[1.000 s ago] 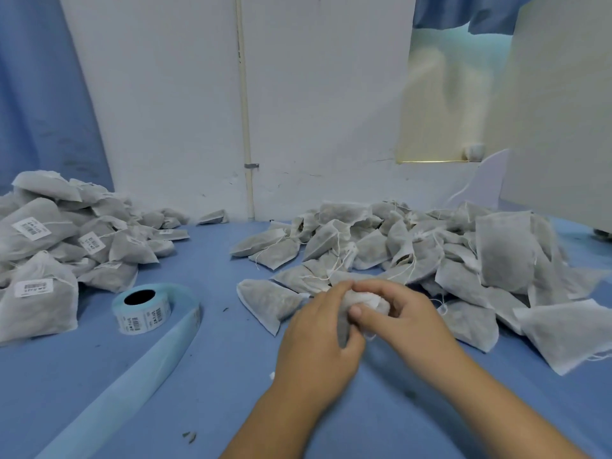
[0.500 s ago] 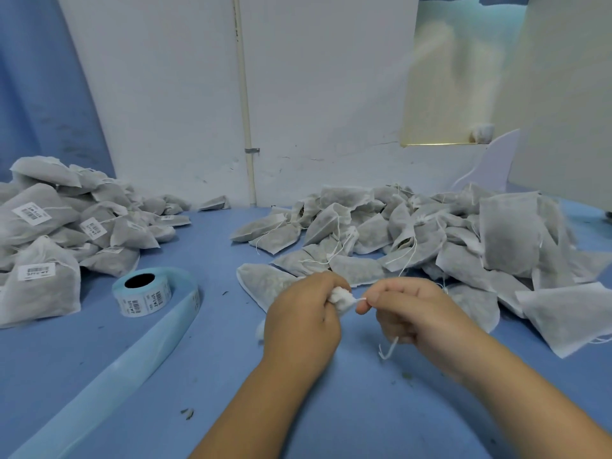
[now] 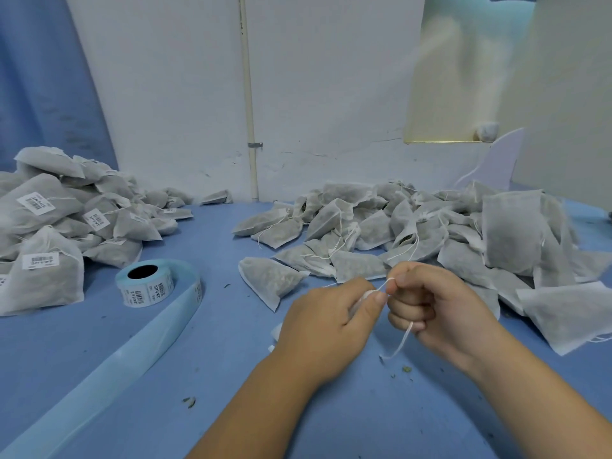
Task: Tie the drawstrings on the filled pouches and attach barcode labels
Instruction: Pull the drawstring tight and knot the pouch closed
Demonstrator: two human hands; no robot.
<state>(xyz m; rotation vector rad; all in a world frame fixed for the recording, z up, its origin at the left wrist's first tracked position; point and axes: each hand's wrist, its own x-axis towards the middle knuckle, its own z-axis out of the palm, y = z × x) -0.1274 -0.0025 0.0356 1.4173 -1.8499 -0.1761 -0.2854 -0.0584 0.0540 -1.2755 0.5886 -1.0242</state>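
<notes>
We found the work at the tying step. The left hand (image 3: 326, 329) was curled round a small, filled, grey-white mesh-fabric pouch (image 3: 362, 298), gripping its gathered neck just above the blue table surface (image 3: 215, 326). Most of the pouch was hidden beneath the palm. The right hand (image 3: 440, 313), close beside the left, pinched the thin white cotton drawstring (image 3: 404, 339) between thumb and forefinger. Its other fingers were folded in, and the loose tail of the string hung from under the fist toward the table. We could not tell whether a knot had formed (the crossing point lay behind the fingertips). No label showed on the held pouch, so we judged labelling not yet begun for this item. In our judgement the next move called for a firm pull of the string away from the neck to seat the knot, while the left hand kept the neck closed against spillage. The pale blue roll of white paper barcode labels (image 3: 145, 286) stood well to the left, so a reach across would be needed afterwards. The heap of untied grey mesh pouches (image 3: 414, 233) lay behind the hands, and the labelled heap (image 3: 49, 226) lay at far left.
</notes>
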